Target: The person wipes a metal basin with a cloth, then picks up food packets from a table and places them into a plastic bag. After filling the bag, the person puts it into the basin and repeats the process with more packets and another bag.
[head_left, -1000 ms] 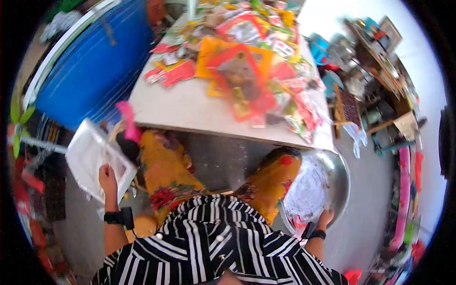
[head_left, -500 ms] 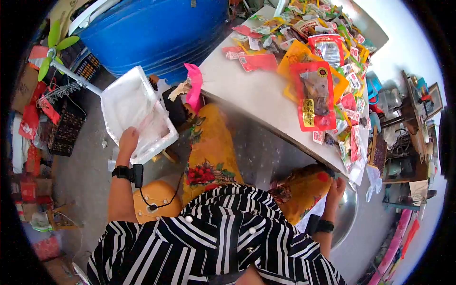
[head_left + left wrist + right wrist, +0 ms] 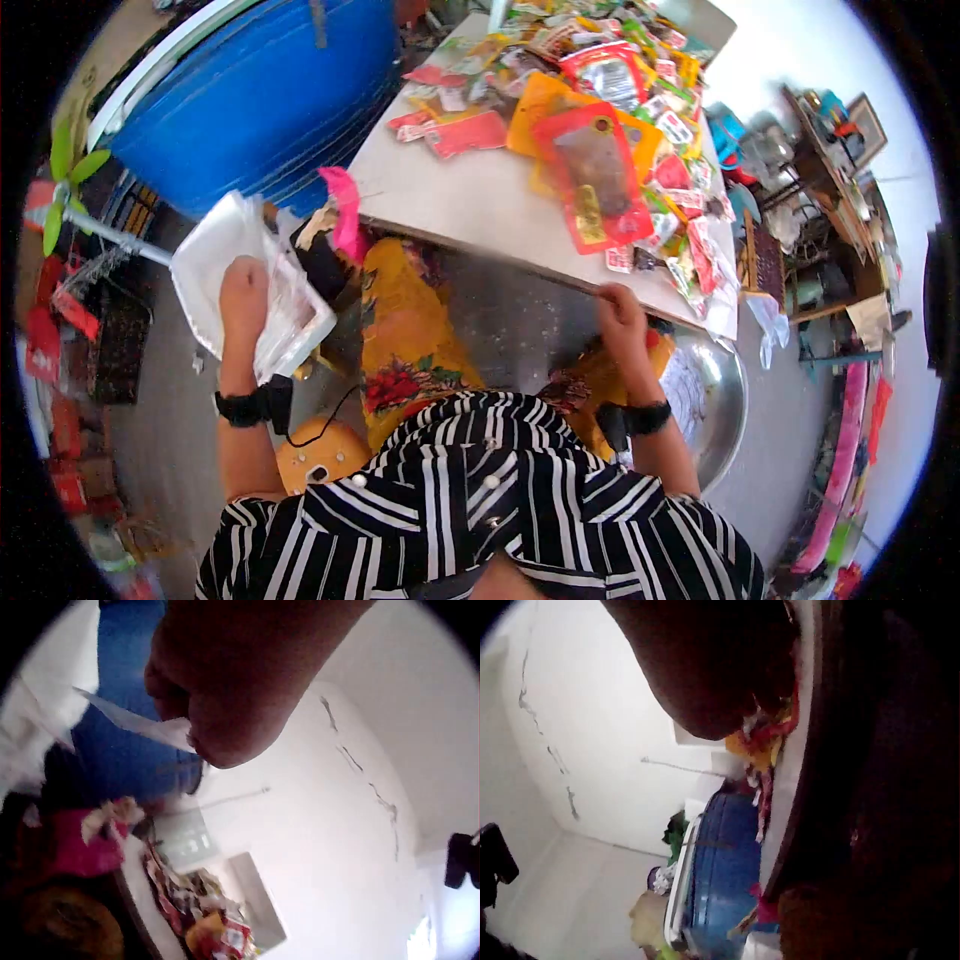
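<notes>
In the head view my left hand (image 3: 243, 300) is over a white foam box (image 3: 195, 300) lined with clear plastic. A thin translucent plastic strip (image 3: 142, 726) is pinched in its fingers in the left wrist view. My right hand (image 3: 622, 318) is at the near edge of the white table (image 3: 450, 205), fingers loosely bent, with nothing visible in it. Nearest to it on the table lies a red-bordered food packet (image 3: 592, 180) with a clear window, on top of orange packets (image 3: 530, 115). In the right wrist view that hand is dark and its fingertips are hidden.
Many small colourful packets (image 3: 675, 130) are heaped across the table. A metal basin (image 3: 728, 400) stands on the floor at the right, partly under the table. A large blue tub (image 3: 260, 100) stands behind the foam box. Shelves with household items (image 3: 830, 180) line the right wall.
My right hand has risen from beside the basin to the table's near edge. The left hand has reached further over the foam box. The head view swung left and partly back.
</notes>
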A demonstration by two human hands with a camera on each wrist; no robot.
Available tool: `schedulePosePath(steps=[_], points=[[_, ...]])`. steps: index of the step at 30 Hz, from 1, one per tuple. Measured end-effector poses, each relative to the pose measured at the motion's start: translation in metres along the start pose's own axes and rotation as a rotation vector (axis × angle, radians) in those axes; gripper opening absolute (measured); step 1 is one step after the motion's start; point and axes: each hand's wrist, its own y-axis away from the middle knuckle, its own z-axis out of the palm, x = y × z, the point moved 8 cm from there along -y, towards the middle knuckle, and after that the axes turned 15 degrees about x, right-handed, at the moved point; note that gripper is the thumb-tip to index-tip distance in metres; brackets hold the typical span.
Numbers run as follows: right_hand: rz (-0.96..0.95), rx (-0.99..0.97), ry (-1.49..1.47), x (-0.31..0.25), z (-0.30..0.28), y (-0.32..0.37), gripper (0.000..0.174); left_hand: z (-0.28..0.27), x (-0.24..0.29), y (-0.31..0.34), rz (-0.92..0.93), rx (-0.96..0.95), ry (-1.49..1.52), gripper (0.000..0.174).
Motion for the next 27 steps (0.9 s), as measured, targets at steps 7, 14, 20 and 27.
schedulePosePath(steps=[7,14,20,27], points=[[0.39,-0.369,-0.514,-0.043,0.112,0.005,0.019,0.078,0.15,0.028,0.256,-0.117,0.306,0.012],[0.668,-0.336,-0.777,-0.036,0.168,0.008,0.019,0.154,0.199,0.054,0.243,-0.322,0.523,0.015],[0.84,-0.284,-0.831,-0.016,0.159,0.013,0.017,0.201,0.182,0.08,-0.356,-0.87,0.867,0.016],[0.799,-0.312,-0.761,-0.013,0.164,0.008,0.016,0.206,0.182,0.083,-0.426,-0.907,0.817,0.013]])
